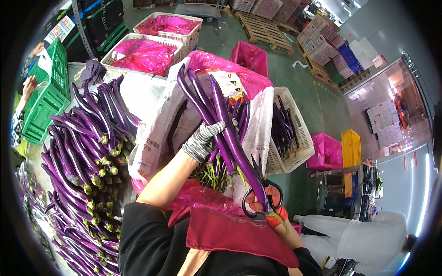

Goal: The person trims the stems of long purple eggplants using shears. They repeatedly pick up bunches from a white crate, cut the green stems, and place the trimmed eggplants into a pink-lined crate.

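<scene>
My left hand [202, 141], in a black-and-white striped glove, is closed around several long purple eggplants [237, 149] held above a container. My right hand [277, 218], in an orange-red glove, grips black-handled scissors [257, 166], blades pointing away from me. It also meets the stem end of the nearest eggplant, whose green stalk hangs past the glove. Below, the container is lined with newspaper [154, 142] and pink plastic film [202, 195]. More eggplants lie in it, their green stalks [214, 177] toward me.
A large pile of eggplants [76, 161] covers the table at left, beside a green crate [57, 83] and another person's hand [30, 85]. At right stands a white basket [301, 138] holding eggplants. Pink-lined crates [172, 57] stand beyond; a person in white [363, 239] is at lower right.
</scene>
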